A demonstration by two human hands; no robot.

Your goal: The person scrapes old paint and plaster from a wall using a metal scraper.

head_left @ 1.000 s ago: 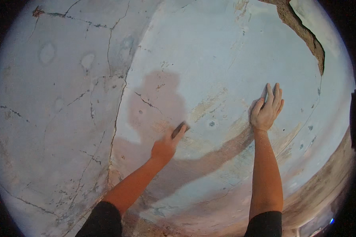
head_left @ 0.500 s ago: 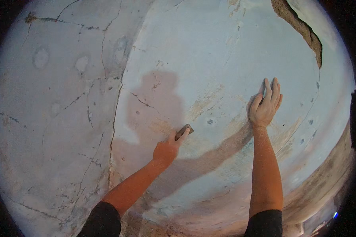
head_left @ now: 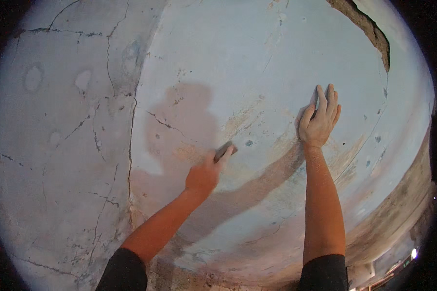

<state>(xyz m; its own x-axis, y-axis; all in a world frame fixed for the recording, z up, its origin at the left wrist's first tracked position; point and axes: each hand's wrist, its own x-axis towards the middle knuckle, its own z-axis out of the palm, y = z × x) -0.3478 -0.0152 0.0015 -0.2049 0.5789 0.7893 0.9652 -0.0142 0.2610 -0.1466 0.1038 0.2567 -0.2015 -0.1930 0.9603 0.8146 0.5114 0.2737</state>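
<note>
A cracked, pale blue plaster wall (head_left: 218, 53) fills the view in front of me. My left hand (head_left: 202, 175), slightly blurred, grips a small dark brown block (head_left: 225, 152) that looks like a sanding block. Its face lies against the wall, so what covers it is hidden. Brownish scuffed patches (head_left: 245, 118) surround the block, and a small dark spot (head_left: 249, 143) lies just right of it. Farther right and higher up, my right hand (head_left: 319, 119) rests on the wall with fingers stretched upward, holding nothing.
A long vertical crack (head_left: 130, 145) separates a greyer wall section (head_left: 58, 160) on the left. At the upper right, a broken, rough-edged gap (head_left: 369, 31) opens in the plaster. A small bright light (head_left: 413, 253) shows at the lower right.
The whole view has shifted, so the wall's marks sit farther left and higher. My left hand has slid the block slightly up and right on the wall. My right hand still rests there.
</note>
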